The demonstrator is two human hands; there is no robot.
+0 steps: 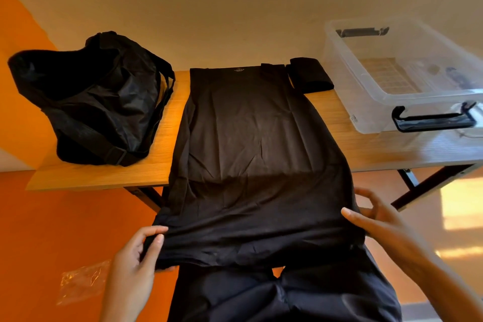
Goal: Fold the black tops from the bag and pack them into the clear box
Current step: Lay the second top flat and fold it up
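A black top (251, 138) lies spread lengthwise down the middle of the wooden table (104, 175), its hem hanging over the near edge. My left hand (138, 251) pinches the hem's left corner. My right hand (376, 219) holds the hem's right corner, thumb on top of the cloth. A folded black top (308, 74) sits at the table's back, right of the spread top's collar. The black bag (91, 97) slumps open on the left. The clear box (407, 81) with black handles stands lidless at the right.
The table backs onto a pale wall. The floor is orange; a clear plastic wrapper (81, 285) lies on it at lower left. My dark trousers (282, 295) fill the bottom centre. Black table legs (423, 188) angle outward under the right side.
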